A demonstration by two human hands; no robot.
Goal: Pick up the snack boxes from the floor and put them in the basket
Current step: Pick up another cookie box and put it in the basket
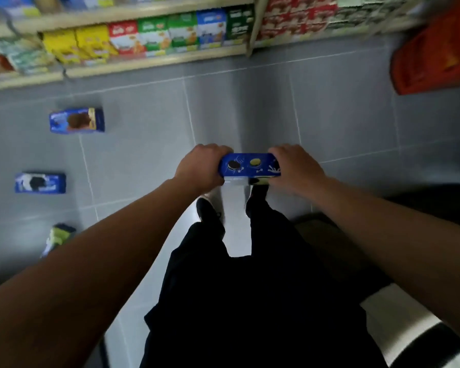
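A blue snack box [250, 166] with cookie pictures is held level above the grey floor, in front of my legs. My left hand [201, 167] grips its left end and my right hand [294, 166] grips its right end. On the floor to the left lie three more boxes: a blue one with a brown cookie [77, 120], a blue one with a dark cookie [40, 183], and a green and blue one [59, 236] partly hidden behind my left forearm. A red basket [436, 49] stands at the upper right.
Shelves [144, 62] stocked with yellow, red, green and blue boxes run along the far side of the aisle. My black shoes [210, 208] stand on the tiled floor [343, 115] under the held box. A dark object [436, 203] sits at the right edge.
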